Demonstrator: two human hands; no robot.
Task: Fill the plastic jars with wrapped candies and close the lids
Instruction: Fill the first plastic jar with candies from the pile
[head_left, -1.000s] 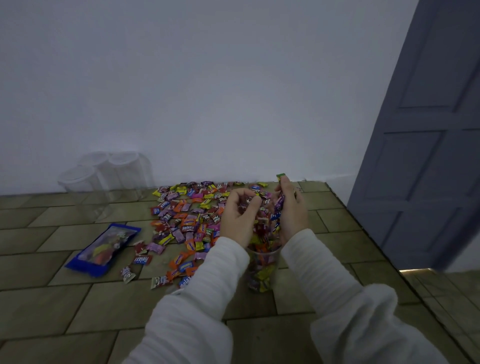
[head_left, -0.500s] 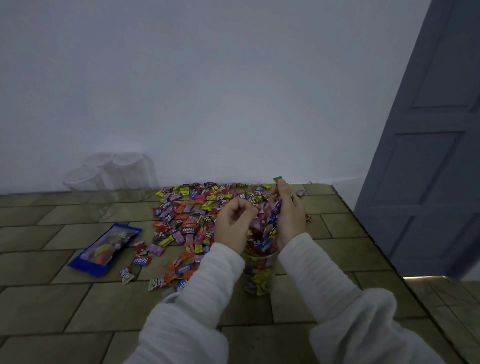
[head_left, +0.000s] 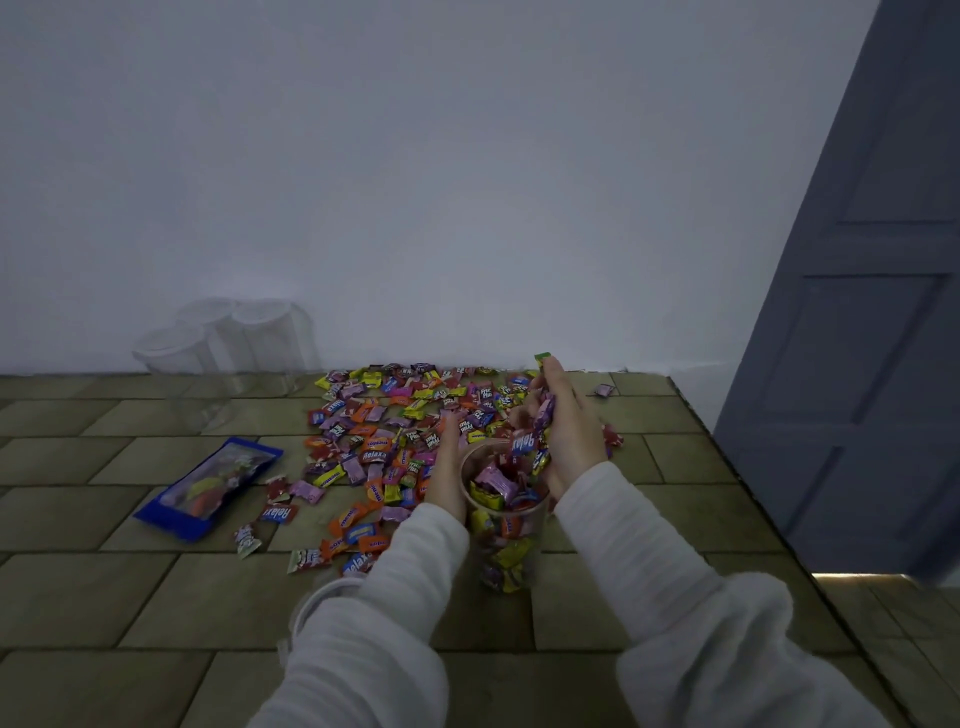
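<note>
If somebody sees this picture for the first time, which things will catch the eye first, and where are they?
First comes the bright heap of wrapped candies spread on the tiled floor near the white wall. In front of it stands a clear plastic jar, partly filled, with the left hand beside it and the right hand holding candies above its mouth. Further left lies a flat blue packet, and empty clear jars stand by the wall.

Jar (head_left: 506, 525) before candy pile (head_left: 410, 421) — packet (head_left: 208, 486) left
</note>
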